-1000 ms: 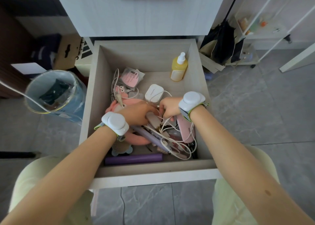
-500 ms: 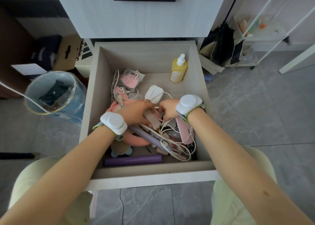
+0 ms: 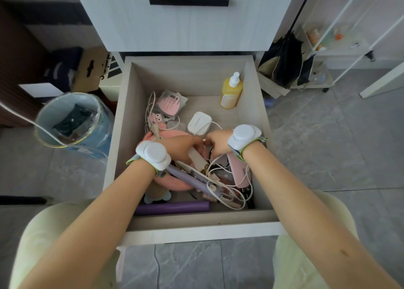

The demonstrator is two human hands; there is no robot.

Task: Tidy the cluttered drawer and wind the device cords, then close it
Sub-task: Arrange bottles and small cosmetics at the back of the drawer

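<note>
open drawer (image 3: 250,105) cluttered; left hand (image 3: 183,146) grips a pale oblong device (image 3: 197,160); right hand (image 3: 218,144) pinches a white cord (image 3: 216,124)

Soft daylight fills the scene, strongest to the upper right of the drawer (image 3: 122,122), where the white shelf rack (image 3: 341,45) washes out almost to glare. The space to the left of the drawer sinks into dim brown. Inside the drawer the shadows are faint and diffuse, deepest along its near wall and under the forearms (image 3: 91,223). The wide lens splays the drawer's walls and bends straight lines far from it, and the bin (image 3: 96,140) to its left looks soft.
</note>
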